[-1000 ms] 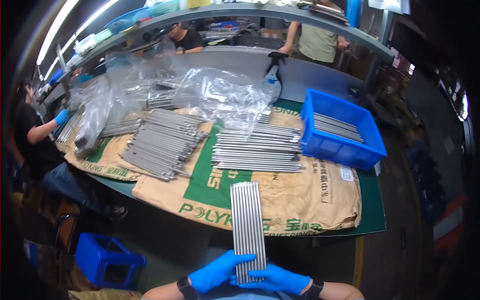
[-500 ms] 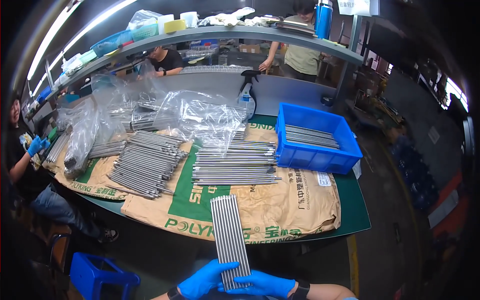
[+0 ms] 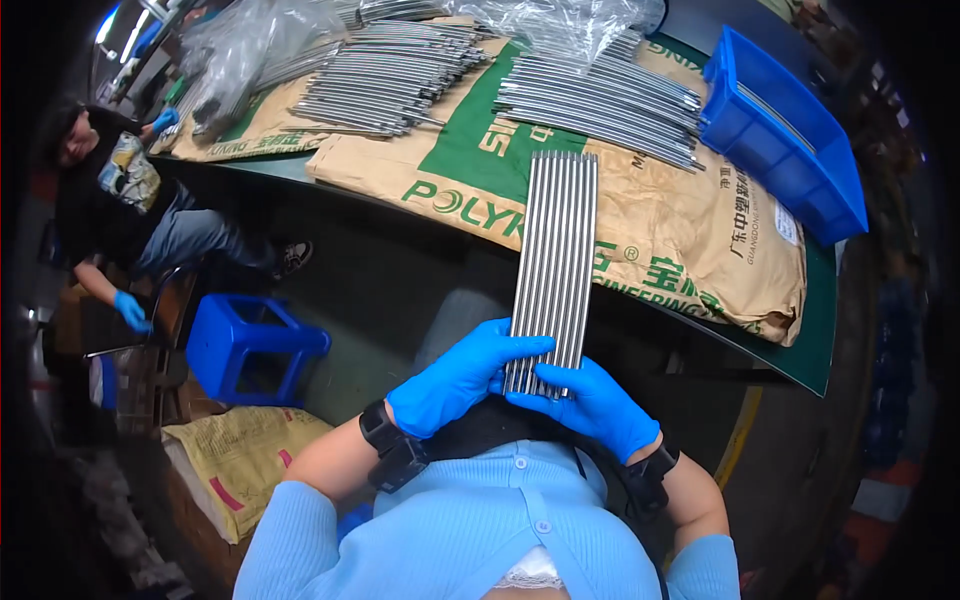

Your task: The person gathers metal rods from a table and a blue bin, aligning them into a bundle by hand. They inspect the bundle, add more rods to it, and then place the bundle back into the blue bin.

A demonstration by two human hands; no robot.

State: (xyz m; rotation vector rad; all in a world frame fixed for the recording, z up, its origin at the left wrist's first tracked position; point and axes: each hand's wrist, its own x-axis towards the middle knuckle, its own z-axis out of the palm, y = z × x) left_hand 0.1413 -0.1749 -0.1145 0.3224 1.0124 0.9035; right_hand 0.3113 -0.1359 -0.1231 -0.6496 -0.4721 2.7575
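Grasped in left hand (image 3: 450, 378) and right hand (image 3: 606, 408): metal rods (image 3: 556, 255), one row, seen across near edge of worktop (image 3: 818, 342).

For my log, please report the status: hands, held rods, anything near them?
Left hand, right hand: both gripping metal rods, near end. Rods side by side. Beyond: brown sack; blue bin at right.

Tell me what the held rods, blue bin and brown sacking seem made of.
Held rods: metal, perhaps steel, smooth, with shiny lengthwise streaks.
Blue bin: probably moulded plastic, evenly coloured, slightly glossy.
Brown sacking: looks like matt paper, given its creases; any lining is hidden.
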